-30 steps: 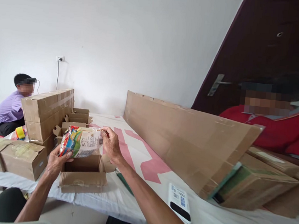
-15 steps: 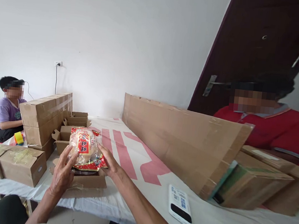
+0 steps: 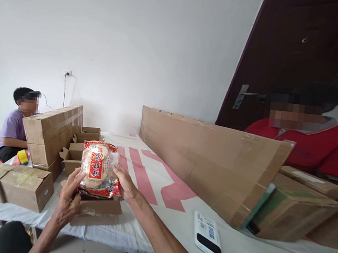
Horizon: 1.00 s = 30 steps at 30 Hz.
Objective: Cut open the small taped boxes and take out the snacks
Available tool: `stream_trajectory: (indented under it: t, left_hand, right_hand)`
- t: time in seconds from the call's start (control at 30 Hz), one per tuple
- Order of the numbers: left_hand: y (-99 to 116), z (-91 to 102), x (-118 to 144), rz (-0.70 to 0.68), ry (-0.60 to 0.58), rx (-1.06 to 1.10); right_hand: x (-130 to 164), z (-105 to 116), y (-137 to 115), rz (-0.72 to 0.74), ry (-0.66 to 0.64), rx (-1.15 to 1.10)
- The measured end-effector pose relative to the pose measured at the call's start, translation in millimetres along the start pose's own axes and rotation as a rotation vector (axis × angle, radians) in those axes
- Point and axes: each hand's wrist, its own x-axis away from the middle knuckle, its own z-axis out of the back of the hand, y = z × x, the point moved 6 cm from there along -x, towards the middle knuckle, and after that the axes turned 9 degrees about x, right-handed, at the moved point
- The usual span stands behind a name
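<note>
Between my two hands is a red and clear plastic bag of rice crackers (image 3: 96,167), its printed front tilted up toward me. My left hand (image 3: 70,196) grips the bag's lower left edge. On the right side, my right hand (image 3: 125,183) pinches the edge with the thumb on top. Directly below the bag stands an open cardboard box (image 3: 100,207), partly hidden by the bag and my left hand. Behind it is another open box (image 3: 73,158) with raised flaps.
Stacked cartons (image 3: 49,134) and two taped boxes (image 3: 26,186) stand at left, near a yellow tape roll (image 3: 22,156). A tall cardboard panel (image 3: 208,158) crosses the table. A white device (image 3: 207,235) with a cable lies at right. Two people sit beyond the boxes.
The bag has tilted up a little more toward me, still in both hands. My view has shifted slightly, and the person at left leans nearer the stacked cartons.
</note>
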Motion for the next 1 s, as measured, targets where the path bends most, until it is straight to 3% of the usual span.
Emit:
stream_trajectory:
  t: [0.13, 0.27, 0.4, 0.5, 0.57, 0.63, 0.77, 0.9, 1.0]
  left_hand:
    - [-11.5, 5.9, -4.8, 0.218, 0.092, 0.269]
    - [-16.5, -4.4, -10.5, 0.455, 0.175, 0.535]
    - [-10.2, -0.9, -25.2, 0.5, 0.219, 0.651]
    - [-6.0, 18.3, -43.3, 0.462, 0.206, 0.62]
    - [-2.3, 30.2, -59.4, 0.448, 0.135, 0.577]
    - [5.1, 35.2, -78.8, 0.448, 0.001, 0.55]
    - [31.3, 25.8, -118.7, 0.458, -0.382, 0.442]
    - [53.7, 17.8, -150.2, 0.422, -0.579, 0.295]
    - [63.6, 8.5, -163.7, 0.359, -0.689, 0.197]
  right_hand:
    - [0.9, -1.2, -1.3, 0.017, -0.001, 0.025]
    - [4.6, -8.1, 1.7, 0.01, 0.001, -0.001]
    - [6.5, -8.0, 0.4, 0.017, -0.072, 0.021]
    - [3.3, 16.6, -18.1, 0.051, 0.0, 0.169]
    - [0.1, 38.1, -46.0, 0.143, 0.135, 0.343]
    - [-3.9, 44.8, -81.0, 0.275, 0.168, 0.571]
    - [-17.0, 19.8, -132.9, 0.446, -0.028, 1.046]
    - [-33.8, 6.8, -140.8, 0.398, -0.142, 1.333]
    - [-37.1, 3.0, -127.9, 0.444, -0.201, 1.259]
